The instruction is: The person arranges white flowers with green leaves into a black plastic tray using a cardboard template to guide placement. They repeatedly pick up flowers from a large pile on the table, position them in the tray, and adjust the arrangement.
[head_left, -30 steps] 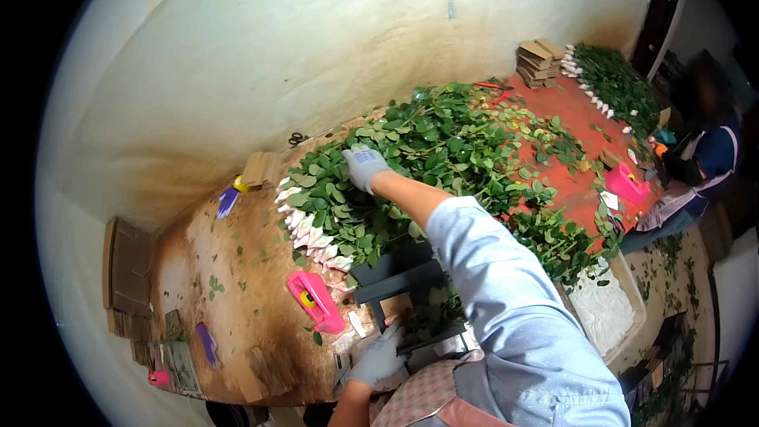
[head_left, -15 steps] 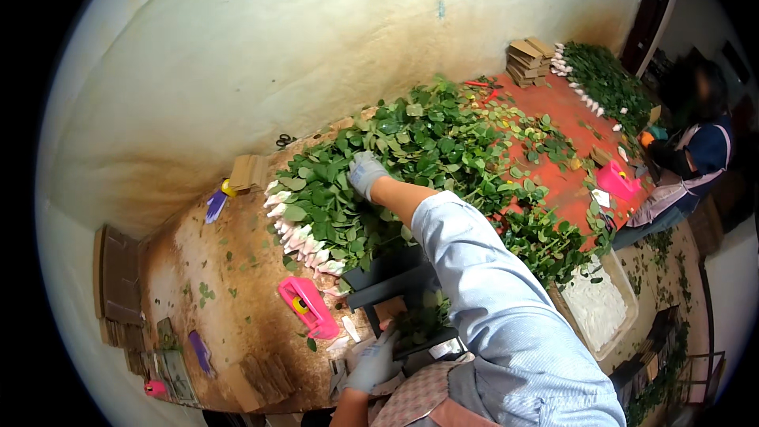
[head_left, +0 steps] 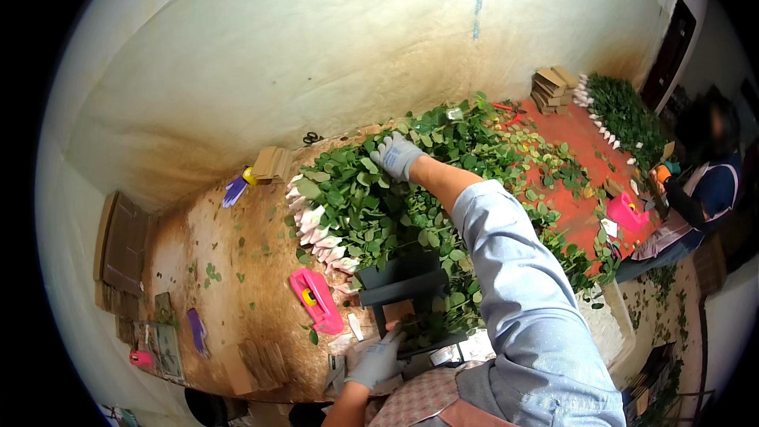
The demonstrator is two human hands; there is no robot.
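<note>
Long-stemmed roses with pale pink heads (head_left: 316, 236) lie in a thick leafy heap (head_left: 443, 158) across the table. Over the heap my gloved right hand (head_left: 398, 156) reaches out, its fingers curled down onto the leaves; what they grip is hidden among the foliage. Close to my body, my gloved left hand (head_left: 374, 361) rests at the near side of a dark grey stand (head_left: 403, 285). Its fingers bend in against a brown cardboard piece (head_left: 398, 312) and leafy stems there; their tips are partly hidden. A pink tape dispenser (head_left: 316, 300) lies left of the stand.
Folded cardboard (head_left: 257, 365) sits at the near left, with a cardboard stack (head_left: 553, 89) at the back. Purple gloves (head_left: 236, 191) and black scissors (head_left: 313, 138) lie along the wall side. At right, a co-worker (head_left: 704, 190) stands by another pink dispenser (head_left: 627, 212).
The view has shifted, so the scene sits lower and further right. My right hand has moved further back over the leaves. My left hand stays by the stand.
</note>
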